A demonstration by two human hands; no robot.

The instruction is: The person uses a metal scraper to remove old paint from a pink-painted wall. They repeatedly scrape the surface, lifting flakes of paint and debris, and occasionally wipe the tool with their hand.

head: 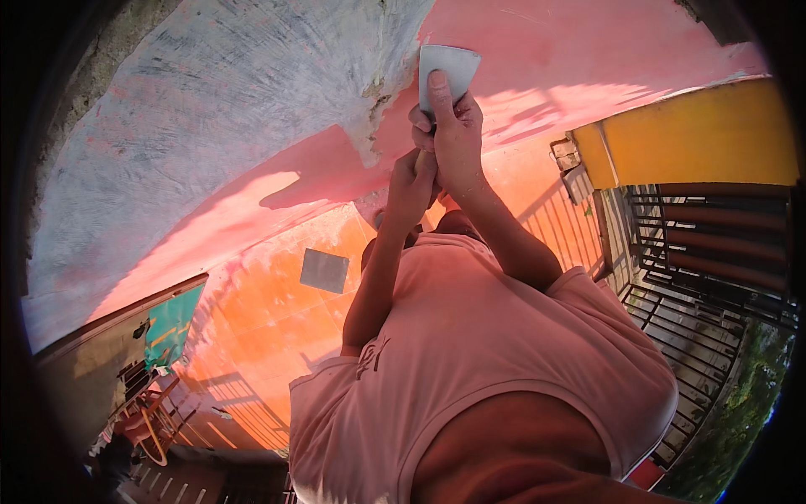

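Observation:
My right hand [458,142] grips a putty knife [463,63], its thumb pressed flat on the wide grey metal blade. Just below it, my left hand [406,192] is closed around what looks like the tool's light-coloured handle, mostly hidden by the fingers. The blade lies against or just before the wall, beside the ragged edge where pink paint [535,44] meets a grey-white stripped surface [239,82]. Near that edge the wall shows a rough, chipped patch [376,97]. White dust speckles my right hand and forearm.
A grey square plate [324,271] lies on the dusty orange tiled floor [271,315]. At lower left stand a wooden chair [151,422] and a green sheet [173,324]. Bricks [565,154], a yellow wall [699,135] and a dark metal gate [686,334] are to the right.

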